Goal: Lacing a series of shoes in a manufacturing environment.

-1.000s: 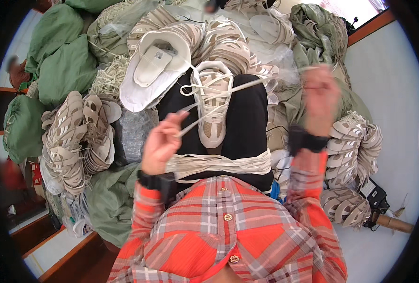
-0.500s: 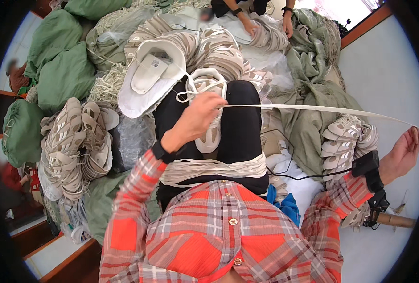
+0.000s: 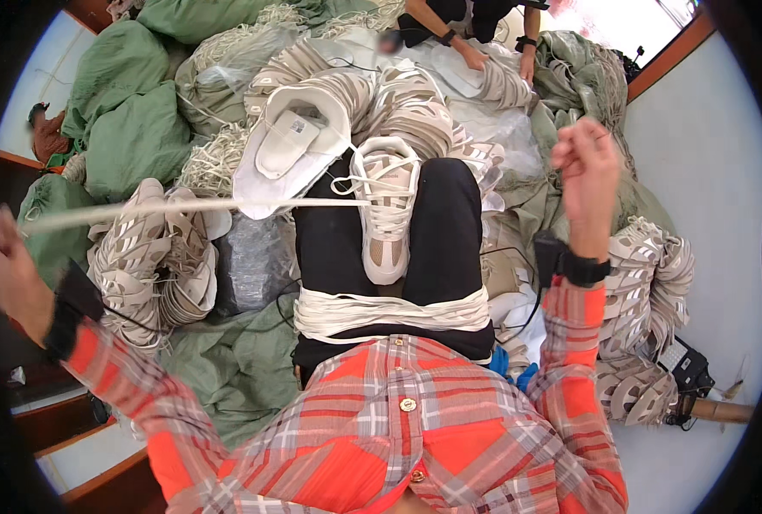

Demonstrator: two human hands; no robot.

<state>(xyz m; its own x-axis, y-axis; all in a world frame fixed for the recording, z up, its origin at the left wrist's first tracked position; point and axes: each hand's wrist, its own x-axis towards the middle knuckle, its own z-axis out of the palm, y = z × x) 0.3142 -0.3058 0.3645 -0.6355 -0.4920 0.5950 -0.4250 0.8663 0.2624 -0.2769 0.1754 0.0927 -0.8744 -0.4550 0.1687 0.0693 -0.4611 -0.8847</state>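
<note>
A beige and white shoe upper [image 3: 388, 206] lies across my black trousers between my thighs, its toe toward me and its laces threaded in part. From its left side a white shoelace [image 3: 252, 204] runs taut to the far left. My left hand [image 3: 12, 278] grips that lace at its outer end, arm stretched out. Up at the right, apart from the shoe, is my right hand [image 3: 588, 171], fingers curled in, with no lace seen running from it. A bundle of white laces [image 3: 390, 315] is wrapped around my thighs.
Stacked shoe uppers [image 3: 132, 265] lie left; more uppers [image 3: 642, 283] lie right. A large white-lined upper [image 3: 288, 154] sits beyond my knees. Green sacks [image 3: 137, 137] fill the far left. A co-worker's hands [image 3: 475, 60] handle uppers at the back. A wall [image 3: 707, 154] bounds the right.
My left hand has gone from the shoe to the far left, drawing a lace taut. My right hand has come inward and up from the far right, without the lace it held.
</note>
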